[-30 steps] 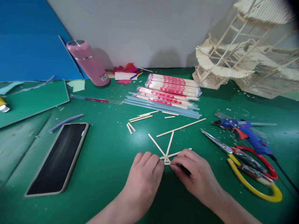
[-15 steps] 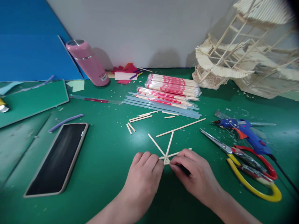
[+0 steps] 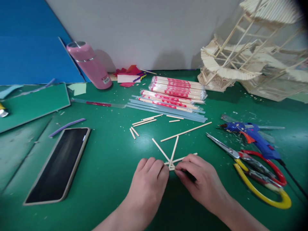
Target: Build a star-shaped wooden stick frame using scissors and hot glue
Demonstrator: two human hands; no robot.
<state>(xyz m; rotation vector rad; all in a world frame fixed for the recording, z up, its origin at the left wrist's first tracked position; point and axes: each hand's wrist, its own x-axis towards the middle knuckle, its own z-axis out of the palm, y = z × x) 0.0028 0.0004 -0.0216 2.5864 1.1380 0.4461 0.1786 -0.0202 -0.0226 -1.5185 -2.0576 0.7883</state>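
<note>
A small fan of thin wooden sticks [image 3: 173, 150] lies on the green table [image 3: 110, 160], its sticks meeting at a joint near the front. My left hand [image 3: 148, 183] and my right hand [image 3: 198, 181] pinch that joint from either side, fingertips curled onto it. Three sticks spread away from the joint toward the back. A long loose stick [image 3: 186, 131] lies just beyond the fan.
Short cut sticks [image 3: 144, 123] and wrapped chopstick packs [image 3: 176, 88] lie behind. Scissors with red and yellow handles [image 3: 255, 166] and a blue glue gun [image 3: 252, 136] sit at right. A phone [image 3: 57, 163] lies left, a pink bottle [image 3: 89, 64] behind. A stick-built model [image 3: 252, 57] stands back right.
</note>
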